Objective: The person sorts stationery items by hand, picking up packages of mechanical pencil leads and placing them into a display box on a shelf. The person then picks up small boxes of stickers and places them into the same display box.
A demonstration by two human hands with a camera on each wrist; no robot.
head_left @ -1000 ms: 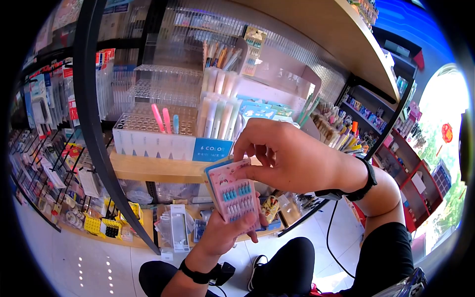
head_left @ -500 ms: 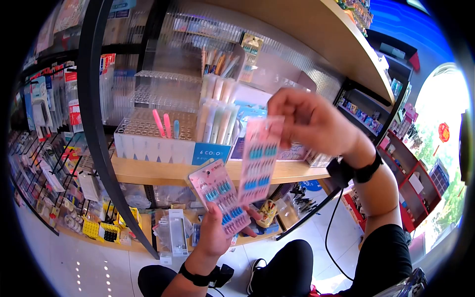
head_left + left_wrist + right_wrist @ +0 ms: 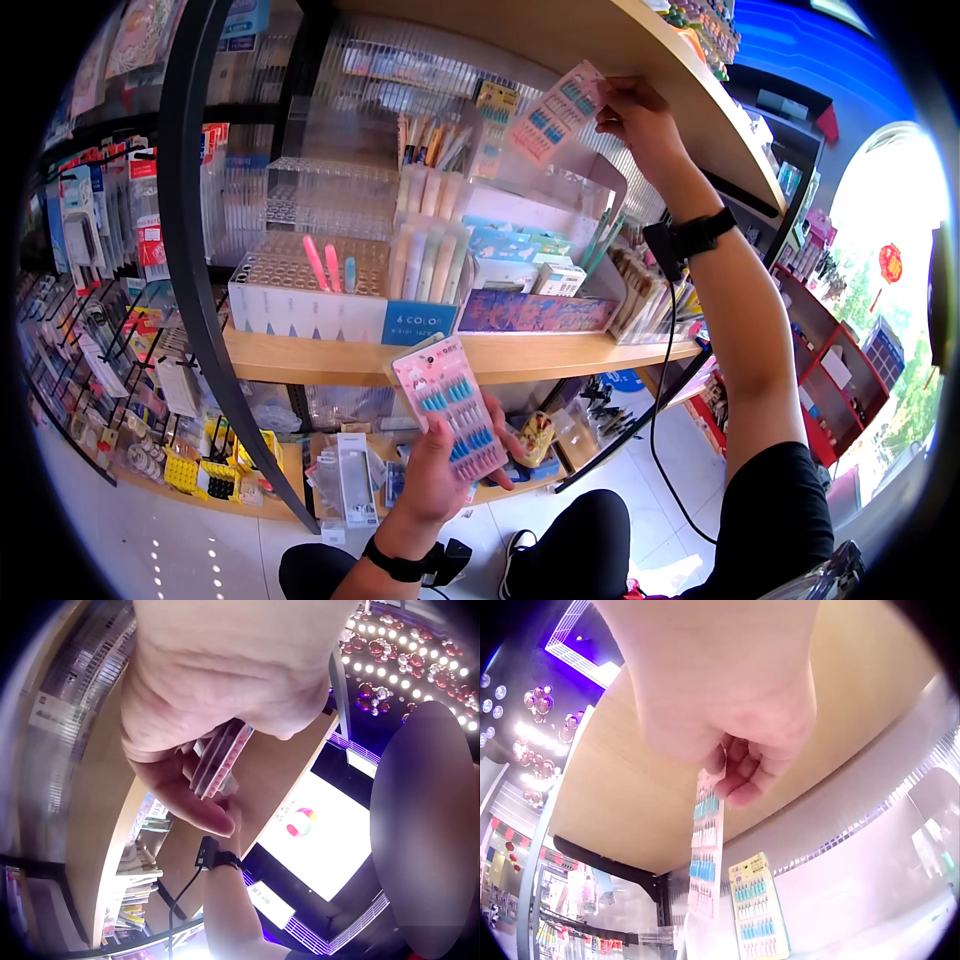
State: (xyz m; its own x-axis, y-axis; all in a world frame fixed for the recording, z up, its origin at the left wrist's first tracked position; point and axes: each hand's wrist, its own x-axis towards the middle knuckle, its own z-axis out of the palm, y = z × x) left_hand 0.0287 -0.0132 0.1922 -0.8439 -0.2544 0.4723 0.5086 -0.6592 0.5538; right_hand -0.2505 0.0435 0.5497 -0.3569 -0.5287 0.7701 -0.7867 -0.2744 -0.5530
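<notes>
My left hand (image 3: 432, 482) grips a small stack of pink blister cards (image 3: 452, 405) with rows of blue, teal and pale tips. Its thumb lies along the near side, and the left wrist view shows the stack edge-on (image 3: 223, 761). Up under the top shelf, my right hand (image 3: 642, 125) pinches a single pink card (image 3: 553, 118) of the same sort by its end. In the right wrist view this card (image 3: 706, 847) hangs from thumb and fingers, beside a yellow-topped card (image 3: 757, 907) at the back panel.
Overhead juts a wooden shelf (image 3: 622, 780). On the lower shelf (image 3: 350, 357) stand a pen display box (image 3: 300, 312), upright markers (image 3: 425, 262) and a purple-patterned box (image 3: 535, 312). A black post (image 3: 185, 200) rises at left. A cable (image 3: 655, 430) hangs from the right wrist.
The right hand has drawn one pink card off the stack and carried it up and away to the back panel below the top shelf. The left hand has stayed low with the other cards.
</notes>
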